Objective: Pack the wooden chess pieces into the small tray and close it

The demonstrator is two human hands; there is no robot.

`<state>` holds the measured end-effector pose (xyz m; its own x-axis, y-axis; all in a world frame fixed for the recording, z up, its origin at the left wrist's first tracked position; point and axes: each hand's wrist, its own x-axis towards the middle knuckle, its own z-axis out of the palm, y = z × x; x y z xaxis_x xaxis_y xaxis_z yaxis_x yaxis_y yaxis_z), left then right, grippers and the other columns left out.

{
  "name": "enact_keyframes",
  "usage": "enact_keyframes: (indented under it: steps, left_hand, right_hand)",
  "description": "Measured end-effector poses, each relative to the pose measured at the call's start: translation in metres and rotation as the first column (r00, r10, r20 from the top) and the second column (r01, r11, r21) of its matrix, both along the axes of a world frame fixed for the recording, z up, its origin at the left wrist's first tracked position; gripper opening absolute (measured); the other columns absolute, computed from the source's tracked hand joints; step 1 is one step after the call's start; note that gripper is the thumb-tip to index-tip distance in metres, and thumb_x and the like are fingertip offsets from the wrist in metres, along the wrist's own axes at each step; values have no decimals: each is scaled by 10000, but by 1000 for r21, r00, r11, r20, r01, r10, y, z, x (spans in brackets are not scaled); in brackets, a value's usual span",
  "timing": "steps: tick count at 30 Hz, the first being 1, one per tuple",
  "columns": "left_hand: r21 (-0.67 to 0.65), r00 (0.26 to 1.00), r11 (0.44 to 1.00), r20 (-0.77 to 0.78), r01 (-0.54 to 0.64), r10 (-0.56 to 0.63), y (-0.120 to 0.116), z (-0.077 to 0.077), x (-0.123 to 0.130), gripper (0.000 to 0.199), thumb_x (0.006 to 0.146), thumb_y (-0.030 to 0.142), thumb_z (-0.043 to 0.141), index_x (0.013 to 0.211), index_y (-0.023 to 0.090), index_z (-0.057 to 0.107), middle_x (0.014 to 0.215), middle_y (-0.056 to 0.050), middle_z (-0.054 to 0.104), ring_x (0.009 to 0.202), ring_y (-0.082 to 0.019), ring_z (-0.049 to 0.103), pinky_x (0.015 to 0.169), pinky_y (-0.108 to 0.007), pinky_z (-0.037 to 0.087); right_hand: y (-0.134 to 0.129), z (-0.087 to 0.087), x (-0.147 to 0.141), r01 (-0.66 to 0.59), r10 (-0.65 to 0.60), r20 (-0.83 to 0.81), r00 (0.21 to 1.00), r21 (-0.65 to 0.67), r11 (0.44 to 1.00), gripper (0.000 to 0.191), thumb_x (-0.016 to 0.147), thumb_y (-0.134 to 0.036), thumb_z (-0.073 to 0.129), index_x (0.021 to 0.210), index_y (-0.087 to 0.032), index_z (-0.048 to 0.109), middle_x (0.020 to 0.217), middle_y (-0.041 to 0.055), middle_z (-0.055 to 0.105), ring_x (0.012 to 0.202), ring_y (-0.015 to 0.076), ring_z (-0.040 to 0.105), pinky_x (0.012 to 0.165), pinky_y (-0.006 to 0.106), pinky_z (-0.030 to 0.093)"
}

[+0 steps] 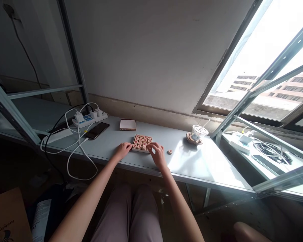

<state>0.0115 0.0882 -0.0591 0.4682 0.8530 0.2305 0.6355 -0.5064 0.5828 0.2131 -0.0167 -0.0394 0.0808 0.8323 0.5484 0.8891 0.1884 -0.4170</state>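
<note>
Nearest, my legs (143,215) under the table edge. My left hand (123,151) is half curled, fingertips at the left side of the box (136,150); can't tell if they pinch the rim. My right hand (157,154) arches over the box's near right corner, thumb and fingers bent close together, tips down by the discs; can't tell if one is gripped.

Box sits near the table's front edge, between my hands, filled with round discs (140,142) bearing red characters. Look like wood: probably light, hard, smooth, not fragile. Best hold is a thumb-and-finger pinch on the round side; packed this tight, pressing one edge may help. Box looks thin-walled, likely light; brace by opposite sides. One loose disc (170,152) lies right of my right hand, well reachable.

Tabletop (164,129): pale, flat, probably slick, sunlit at right. Lidded cup (199,132) right; phone (98,130) and cables left. Farther: shallow tray (128,125), white inside; power strip (90,119), far left. Behind, plain grey wall (154,50); bright window (270,67) right, buildings outside.
</note>
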Motion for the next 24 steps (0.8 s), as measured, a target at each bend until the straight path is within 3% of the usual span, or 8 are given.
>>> enact_keyframes:
  steps: [3, 6, 9, 13, 18, 24]
  left_hand:
    - [-2, 1000, 1000, 16, -3, 3, 0, 0, 0, 327, 874, 318, 374, 656, 173, 570, 707, -54, 616, 667, -162, 535, 598, -235, 315]
    - [15, 999, 1000, 27, 17, -18, 1, -2, 0, 337, 876, 320, 368, 633, 173, 548, 680, -46, 598, 649, -159, 530, 591, -235, 305]
    - [21, 999, 999, 33, 27, -28, 2, -4, 0, 364, 885, 336, 345, 602, 178, 509, 638, -28, 565, 609, -149, 508, 580, -233, 296]
    - [23, 999, 1000, 38, 15, -16, 2, -5, 0, 355, 886, 339, 334, 604, 179, 480, 647, -26, 553, 625, -150, 506, 589, -233, 300]
    - [18, 1000, 1000, 30, 9, -10, 4, -7, 1, 345, 883, 341, 346, 605, 182, 475, 654, -27, 558, 639, -155, 509, 599, -234, 309]
    - [22, 999, 1000, 40, 7, -8, 7, -11, 1, 342, 883, 338, 353, 608, 182, 485, 653, -29, 563, 637, -155, 510, 602, -234, 309]
  right_hand:
    - [-4, 6, 11, 130, -131, 79, 988, 14, 991, 305, 899, -374, 441, 1162, -297, 577, 1152, 48, 585, 1038, 208, 506, 857, 342, 338]
    - [1, 9, 9, 57, -51, 138, 989, -33, 998, 342, 903, -411, 427, 1223, -338, 524, 1190, 28, 575, 1056, 207, 490, 851, 347, 337]
    - [10, 8, -1, 5, 9, 170, 985, -82, 997, 302, 903, -441, 418, 1136, -344, 583, 1124, 21, 614, 1004, 209, 506, 832, 363, 328]
    - [16, 5, -9, 33, -21, 173, 985, -65, 997, 266, 894, -456, 433, 941, -310, 650, 1067, 17, 624, 969, 205, 504, 813, 359, 320]
    - [19, 3, -9, 33, -24, 186, 982, -46, 998, 246, 880, -432, 469, 1068, -348, 605, 1152, 17, 567, 1038, 208, 468, 811, 345, 332]
    - [18, 8, -6, 20, -6, 204, 979, -70, 997, 207, 873, -432, 480, 969, -343, 641, 1099, 13, 576, 1008, 216, 472, 801, 359, 331]
